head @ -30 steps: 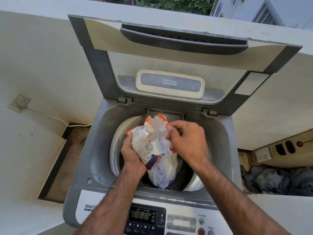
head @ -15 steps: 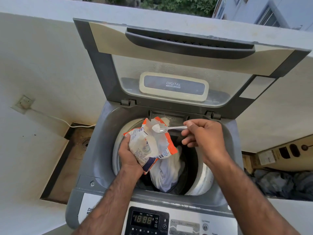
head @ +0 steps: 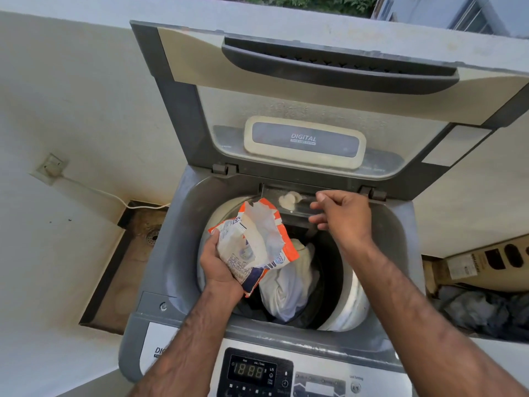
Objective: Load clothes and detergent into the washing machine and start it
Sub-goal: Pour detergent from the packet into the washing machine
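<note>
A grey top-loading washing machine (head: 160, 253) stands with its lid (head: 309, 84) raised upright. White and dark clothes (head: 289, 285) lie in the drum. My left hand (head: 219, 267) grips an open orange-and-white detergent packet (head: 252, 247) over the drum's left side. My right hand (head: 342, 217) holds a metal spoon (head: 300, 198) by its handle, its bowl over the open detergent tray (head: 294, 204) at the back of the tub. A small heap of white powder (head: 287, 199) lies in that tray under the spoon.
The control panel (head: 254, 373) with its display reading 1888 sits at the front edge. A floor recess with a drain (head: 151, 236) lies left of the machine. A cardboard box (head: 483, 262) and dark clothes (head: 486, 310) sit to the right. A wall socket (head: 51, 166) and cable are on the left wall.
My right hand lifted a spoonful of powder out of the packet and carried it back and right to the detergent tray, where powder now lies. The left hand lowered the packet slightly.
</note>
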`<state>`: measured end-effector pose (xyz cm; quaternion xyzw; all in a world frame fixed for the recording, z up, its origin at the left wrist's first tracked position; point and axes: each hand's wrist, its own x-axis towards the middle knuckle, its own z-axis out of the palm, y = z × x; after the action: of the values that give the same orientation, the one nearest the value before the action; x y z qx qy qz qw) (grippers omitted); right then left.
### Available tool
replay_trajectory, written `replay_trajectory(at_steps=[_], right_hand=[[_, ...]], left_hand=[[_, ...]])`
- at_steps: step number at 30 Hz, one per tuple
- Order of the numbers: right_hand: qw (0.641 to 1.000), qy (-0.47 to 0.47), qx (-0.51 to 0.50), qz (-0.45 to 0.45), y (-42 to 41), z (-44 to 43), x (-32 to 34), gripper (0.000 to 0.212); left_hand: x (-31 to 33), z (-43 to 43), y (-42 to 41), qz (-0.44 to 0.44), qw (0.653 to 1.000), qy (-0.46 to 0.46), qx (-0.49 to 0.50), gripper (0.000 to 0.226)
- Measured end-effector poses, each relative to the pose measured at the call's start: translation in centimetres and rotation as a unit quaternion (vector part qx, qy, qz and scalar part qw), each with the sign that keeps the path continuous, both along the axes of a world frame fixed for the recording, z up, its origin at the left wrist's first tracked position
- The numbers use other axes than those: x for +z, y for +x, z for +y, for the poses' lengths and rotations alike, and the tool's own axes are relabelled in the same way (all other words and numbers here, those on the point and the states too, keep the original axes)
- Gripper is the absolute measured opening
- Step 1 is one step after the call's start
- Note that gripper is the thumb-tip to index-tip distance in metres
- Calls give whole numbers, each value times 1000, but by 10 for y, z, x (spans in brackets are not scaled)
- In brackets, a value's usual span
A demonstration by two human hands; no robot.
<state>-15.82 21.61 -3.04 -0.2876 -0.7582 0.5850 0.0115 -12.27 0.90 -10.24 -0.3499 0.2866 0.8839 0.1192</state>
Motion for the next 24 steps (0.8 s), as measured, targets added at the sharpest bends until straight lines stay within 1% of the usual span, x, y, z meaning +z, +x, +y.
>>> replay_trajectory(at_steps=[3, 6, 9, 12, 15, 17, 20, 22, 24], right_hand=[[999, 25, 20, 7, 4, -7, -4, 17], [999, 28, 13, 21, 8, -6, -3, 17], [999, 45, 19, 8, 11, -3, -3, 15], [999, 7, -11, 40, 14, 2, 11, 13], [995, -35, -31, 93, 23, 3, 45, 13], [993, -33, -13, 112, 33, 0, 68, 13], [994, 11, 55, 96, 45, -14, 83, 16], [990, 51, 113, 70, 48, -25, 77, 19], [978, 116, 166, 45, 50, -35, 67, 22]], left_hand=[[-2, -1, -1, 1, 1000, -2, -4, 51], [-4, -2, -4, -1, 1000, -2, -8, 51], [-4, -3, -5, 1, 1000, 6, -9, 52], [-1, -1, -6, -1, 1000, 3, -13, 50], [5, 1, -4, 1, 1000, -6, -19, 48], [7, 4, -4, 5, 1000, -1, -18, 49], [6, 9, -3, 13, 1000, 17, -17, 57], [5, 14, -2, 19, 999, 31, -25, 67], [11, 21, 0, 28, 998, 44, -33, 68]])
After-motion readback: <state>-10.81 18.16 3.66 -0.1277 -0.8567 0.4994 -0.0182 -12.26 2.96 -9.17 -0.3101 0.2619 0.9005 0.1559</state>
